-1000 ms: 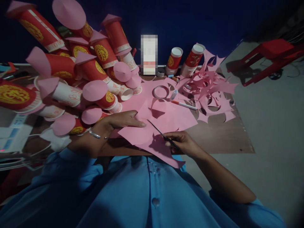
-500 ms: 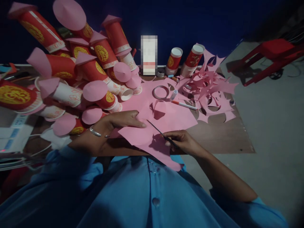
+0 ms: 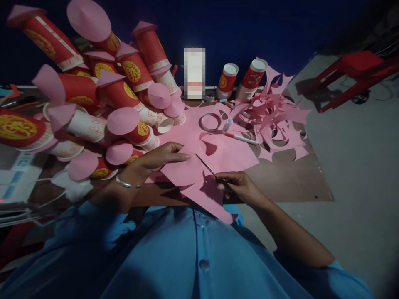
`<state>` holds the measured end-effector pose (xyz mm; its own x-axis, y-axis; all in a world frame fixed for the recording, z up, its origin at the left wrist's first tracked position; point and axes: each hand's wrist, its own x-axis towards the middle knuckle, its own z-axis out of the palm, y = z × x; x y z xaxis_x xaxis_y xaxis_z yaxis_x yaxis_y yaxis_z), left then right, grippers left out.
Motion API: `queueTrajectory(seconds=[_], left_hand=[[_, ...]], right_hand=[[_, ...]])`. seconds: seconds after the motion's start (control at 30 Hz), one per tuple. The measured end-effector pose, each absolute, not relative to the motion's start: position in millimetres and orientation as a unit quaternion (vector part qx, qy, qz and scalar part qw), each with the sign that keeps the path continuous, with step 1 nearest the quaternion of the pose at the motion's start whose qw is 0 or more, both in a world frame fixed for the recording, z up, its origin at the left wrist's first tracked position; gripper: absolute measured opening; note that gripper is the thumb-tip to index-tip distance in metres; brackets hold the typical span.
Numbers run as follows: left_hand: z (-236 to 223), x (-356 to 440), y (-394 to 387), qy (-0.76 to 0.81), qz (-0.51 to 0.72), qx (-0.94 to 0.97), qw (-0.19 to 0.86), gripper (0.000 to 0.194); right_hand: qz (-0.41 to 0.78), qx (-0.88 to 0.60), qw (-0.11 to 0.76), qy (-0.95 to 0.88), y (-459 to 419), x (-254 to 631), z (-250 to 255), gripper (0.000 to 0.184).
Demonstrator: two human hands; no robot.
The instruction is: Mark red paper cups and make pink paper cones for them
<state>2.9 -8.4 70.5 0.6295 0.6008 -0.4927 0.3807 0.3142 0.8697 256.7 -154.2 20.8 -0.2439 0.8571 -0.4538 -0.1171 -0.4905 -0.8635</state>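
Observation:
My left hand [image 3: 166, 157] is closed on a sheet of pink paper [image 3: 179, 172], thumb on top and fingers beneath it. A cut edge runs through the paper, and a strip of it [image 3: 207, 201] hangs down over the table's front edge. In my right hand [image 3: 238, 186] is a pair of scissors [image 3: 207, 167], its dark blades pointing up and left across the paper toward my left thumb. Behind the hands, a curled pink piece [image 3: 208, 143] rises near a roll of tape [image 3: 210, 122].
Many red and white paper cups with pink cones [image 3: 123, 120] are piled at left. Pink paper scraps [image 3: 277, 108] heap at right, near two cup stacks [image 3: 252, 79]. A marker [image 3: 241, 138] and its cap [image 3: 227, 124] lie mid-table. A red stool [image 3: 358, 72] stands on the floor.
The cut in the pink paper has opened, and the sheet in my left hand has shifted against the hanging strip. My right hand has barely moved with the scissors.

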Motion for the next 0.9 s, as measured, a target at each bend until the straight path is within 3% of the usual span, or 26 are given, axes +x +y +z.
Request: queueTrajectory(seconds=[0.2, 0.9], left_hand=[[66.7, 3.4, -14.5, 0.440, 0.092, 0.545, 0.707, 0.036], [63.9, 0.1, -4.6, 0.397, 0.074, 0.675, 0.617, 0.048]], right_hand=[[0.703, -0.494, 0.353, -0.369, -153.8, 256.7, 13.6, 0.049], [0.701, -0.502, 0.332, -0.384, -152.4, 259.2, 20.0, 0.047]])
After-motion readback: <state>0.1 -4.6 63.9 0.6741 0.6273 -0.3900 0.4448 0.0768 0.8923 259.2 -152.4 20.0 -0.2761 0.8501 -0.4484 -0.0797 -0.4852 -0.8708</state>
